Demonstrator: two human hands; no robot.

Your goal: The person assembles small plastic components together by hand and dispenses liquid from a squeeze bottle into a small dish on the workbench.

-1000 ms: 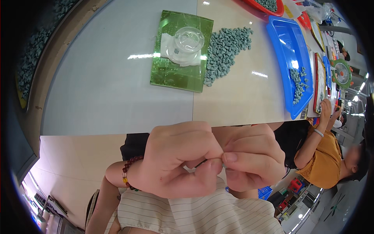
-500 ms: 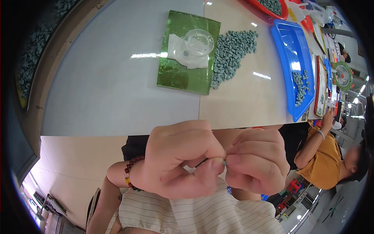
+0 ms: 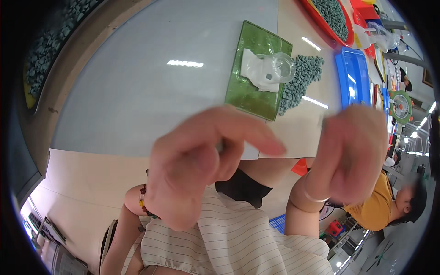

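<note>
My left hand (image 3: 192, 160) is raised in front of the table edge. Its index finger stretches out to the right while the other fingers curl in, and a small dark greenish spot shows between them, too blurred to name. To the right, my right hand (image 3: 357, 158) is smeared by motion, its fingers drawn together. A tiny greenish bit shows at their tips, its kind unclear. Beyond the hands lies a green board (image 3: 252, 96) bearing a white cloth or tissue (image 3: 254, 68) and a clear round dish (image 3: 280, 68). A pile of small grey-green stones (image 3: 302, 75) sits beside it.
A blue tray (image 3: 352, 75) stands at the right, partly behind my right hand. Farther back is a red basin (image 3: 349, 34) of stones. More stones (image 3: 55, 55) fill a container at far left. A co-worker in an orange top (image 3: 373, 208) sits at right, near a green fan (image 3: 401, 106).
My hands were together, fingertips touching over a tiny pale bead-like bit with a thin dark piece beside it. Now they are apart, the right one up and to the right. The view has shifted.
</note>
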